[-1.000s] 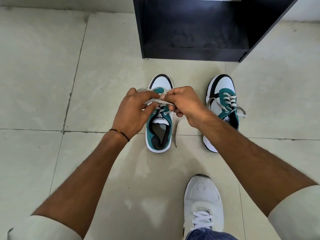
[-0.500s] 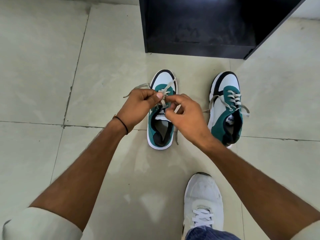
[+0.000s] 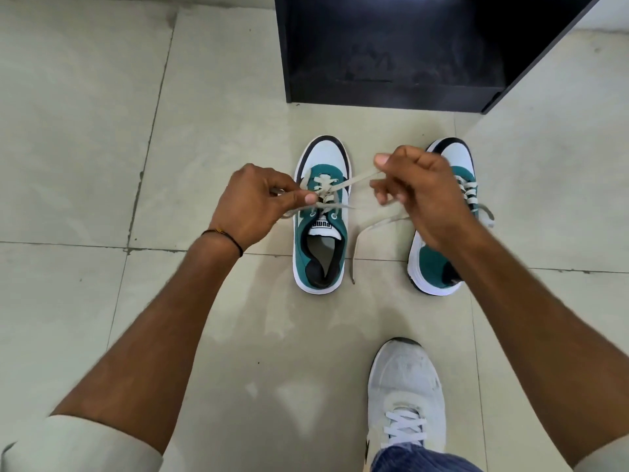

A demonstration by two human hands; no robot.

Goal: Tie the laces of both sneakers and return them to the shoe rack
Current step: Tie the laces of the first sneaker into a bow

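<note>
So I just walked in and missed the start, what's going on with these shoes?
A person is tying the left green-and-white sneaker on the tiled floor. The left hand pinches the lace at the eyelets while the right hand pulls the other lace end out to the side. No bow yet. The second sneaker stands beside it, and the black shoe rack waits behind.

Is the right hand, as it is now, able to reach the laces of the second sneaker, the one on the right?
Probably yes. The right hand hovers just beside the right sneaker, with nothing between. But its grip is shut on the left sneaker's lace, which it must release first.
</note>
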